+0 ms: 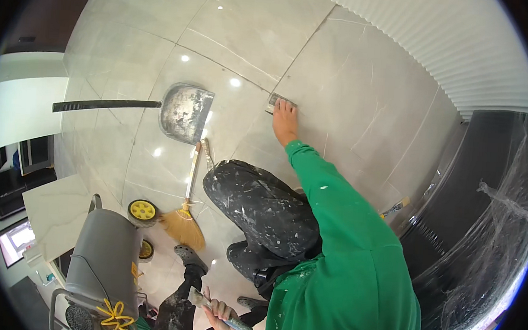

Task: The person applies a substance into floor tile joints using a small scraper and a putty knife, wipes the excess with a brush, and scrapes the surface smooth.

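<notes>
My right hand (pixel 285 119), at the end of a green sleeve, is closed on a small flat rectangular tool (pixel 272 102), grey and worn, pressed to the floor. Its exact kind is partly hidden by my fingers. Beneath it, joints between large grey tiles (pixel 240 61) meet. Down by the lower edge, my left hand (pixel 223 315) is wrapped round a putty knife (pixel 197 297) with a pale, wide blade. This knife stays off the floor, in front of dark trouser legs. My bent knee (pixel 256 189), in black paint-spattered trousers, fills the middle.
A long-handled dustpan (pixel 185 112) and a straw broom (pixel 183 223) lie left of my knee. A grey wheeled machine (pixel 104 255) stands lower left, beside a person's clog (pixel 190 257) and leg. Plastic-wrapped black furniture (pixel 473 196) lines the right, with a small brush (pixel 397 206) near it.
</notes>
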Demonstrator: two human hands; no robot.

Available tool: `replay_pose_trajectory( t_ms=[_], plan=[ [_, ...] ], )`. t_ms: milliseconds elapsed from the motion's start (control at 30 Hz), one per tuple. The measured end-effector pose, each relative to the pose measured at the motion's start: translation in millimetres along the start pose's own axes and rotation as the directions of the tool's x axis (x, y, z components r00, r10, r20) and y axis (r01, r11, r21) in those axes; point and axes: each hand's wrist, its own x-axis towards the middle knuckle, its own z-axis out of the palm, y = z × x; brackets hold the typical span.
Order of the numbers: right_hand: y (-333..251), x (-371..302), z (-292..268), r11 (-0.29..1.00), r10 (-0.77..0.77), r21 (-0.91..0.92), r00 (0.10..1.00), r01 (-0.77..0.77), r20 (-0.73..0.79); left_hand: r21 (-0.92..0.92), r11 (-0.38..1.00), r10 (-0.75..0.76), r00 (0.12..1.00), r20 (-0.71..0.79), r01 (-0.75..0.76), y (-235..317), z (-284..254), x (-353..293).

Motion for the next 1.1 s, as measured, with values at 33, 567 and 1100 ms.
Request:
replay_pose_trajectory(
  t_ms=[33,567,1100],
  plan=[
    [-3,-4,3,0.998,0.01,-0.056,1.0,-0.009,0.004,-0.012,1.0,-0.009,1.0,-0.021,0.009,0,2,0],
    [16,-50,1,0.999,-0.03,-0.033,0.989,0.035,0.144,-0.12,0.982,-0.136,0.988,0.075,0.144,3,-8,18],
    [68,-68,-28,0.985,0.145,-0.098,0.988,-0.14,0.05,-0.365,0.902,-0.174,0.968,0.183,0.231,-8,-20,17]
  ],
)
